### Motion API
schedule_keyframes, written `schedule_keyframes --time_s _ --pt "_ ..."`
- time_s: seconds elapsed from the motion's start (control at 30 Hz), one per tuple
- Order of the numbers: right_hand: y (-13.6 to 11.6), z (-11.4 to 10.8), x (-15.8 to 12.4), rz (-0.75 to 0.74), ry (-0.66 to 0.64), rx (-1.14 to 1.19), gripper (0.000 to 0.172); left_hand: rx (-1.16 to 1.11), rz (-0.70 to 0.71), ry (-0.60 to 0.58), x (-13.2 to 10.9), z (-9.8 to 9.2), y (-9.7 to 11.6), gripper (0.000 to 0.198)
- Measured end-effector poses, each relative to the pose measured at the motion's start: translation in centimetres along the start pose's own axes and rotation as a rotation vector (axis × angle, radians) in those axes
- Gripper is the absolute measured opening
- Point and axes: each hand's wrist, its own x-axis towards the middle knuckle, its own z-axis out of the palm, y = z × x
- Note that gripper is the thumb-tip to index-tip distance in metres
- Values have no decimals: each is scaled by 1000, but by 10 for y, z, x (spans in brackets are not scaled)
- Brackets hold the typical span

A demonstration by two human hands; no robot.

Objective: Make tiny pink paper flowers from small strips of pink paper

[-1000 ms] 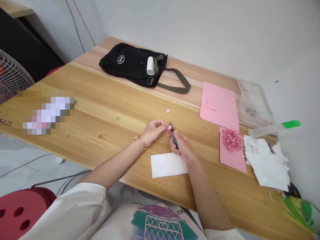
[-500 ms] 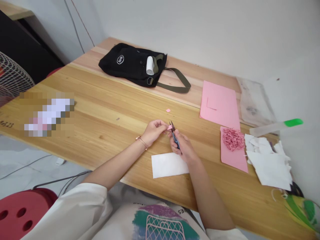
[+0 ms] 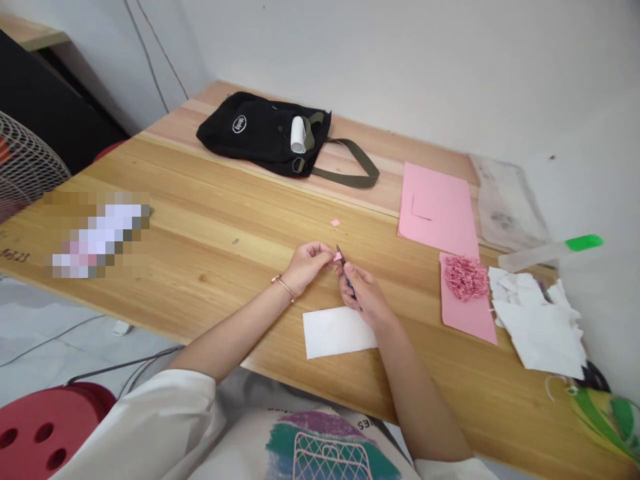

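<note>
My left hand point(image 3: 311, 265) pinches a small pink piece of paper point(image 3: 337, 256) between thumb and fingertips. Wrapped round a pair of thread snips point(image 3: 348, 279) is my right hand point(image 3: 364, 293), with the blades pointing up and away, right at the pink piece. The blades look closed together. Beyond my hands, a small pink paper square point(image 3: 335, 223) lies loose on the wooden table. Partly under my right wrist is a folded white paper point(image 3: 337, 333), flat near the table's front edge.
A black bag point(image 3: 260, 133) with a white roll point(image 3: 298, 135) on it lies at the back. To the right are pink sheets point(image 3: 440, 193), a heap of pink shreds point(image 3: 466, 278), white papers point(image 3: 545, 333) and a green-capped tube point(image 3: 584, 243). A red stool point(image 3: 30, 407) stands lower left.
The snips' blades have closed together at the pink piece; before, they stood apart. My hands stay in nearly the same place, and the view has shifted slightly.
</note>
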Motion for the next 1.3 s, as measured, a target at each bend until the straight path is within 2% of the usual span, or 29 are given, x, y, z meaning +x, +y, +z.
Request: schedule_keyframes --time_s 0.67,1.0,1.3 --pt "-2 7 -1 -21 10 44 36 20 23 -33 2 -5 -3 9" --pt "-2 5 -1 -60 -10 64 31 -32 75 -132 -2 -5 1 12" --pt "-1 4 -1 -63 -27 90 29 -17 103 -152 -1 -6 -1 11"
